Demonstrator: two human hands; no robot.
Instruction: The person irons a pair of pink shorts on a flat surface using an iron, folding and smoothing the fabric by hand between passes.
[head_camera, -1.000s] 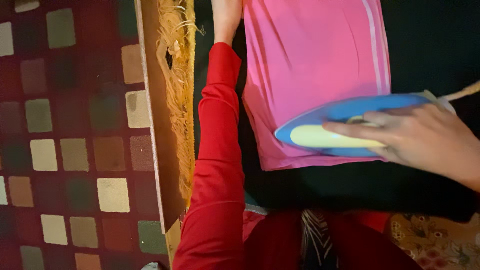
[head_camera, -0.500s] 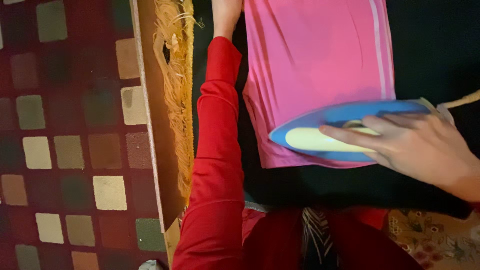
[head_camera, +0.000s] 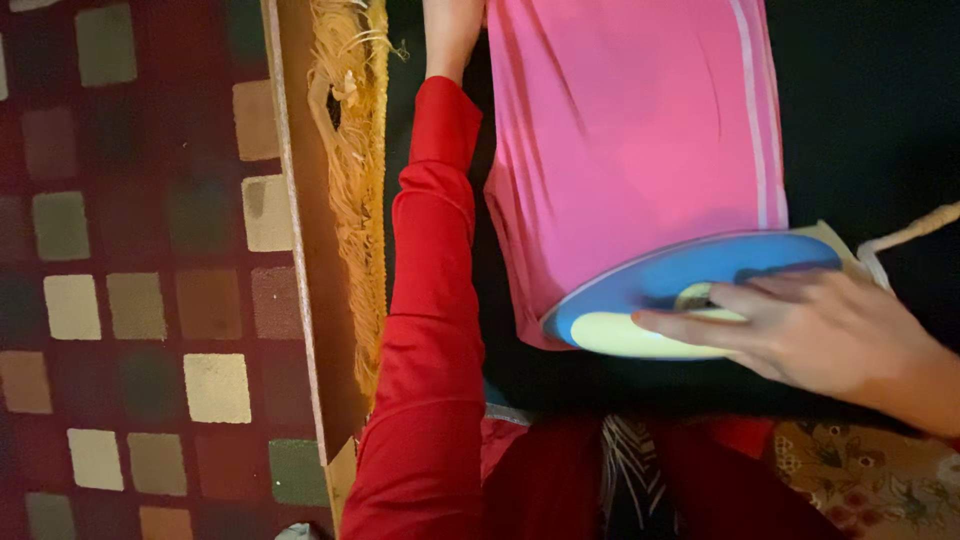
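My right hand (head_camera: 820, 335), closed round the blue iron (head_camera: 690, 295), has edged it slightly back along the pink garment's (head_camera: 630, 150) near hem on the dark board (head_camera: 870, 120); my left hand (head_camera: 450, 35) pins the cloth's far-left edge, its grip hidden.

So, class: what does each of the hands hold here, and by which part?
The right hand grips the blue iron by its handle on top. The left hand rests on the pink cloth's left edge; whether it pinches it cannot be told.
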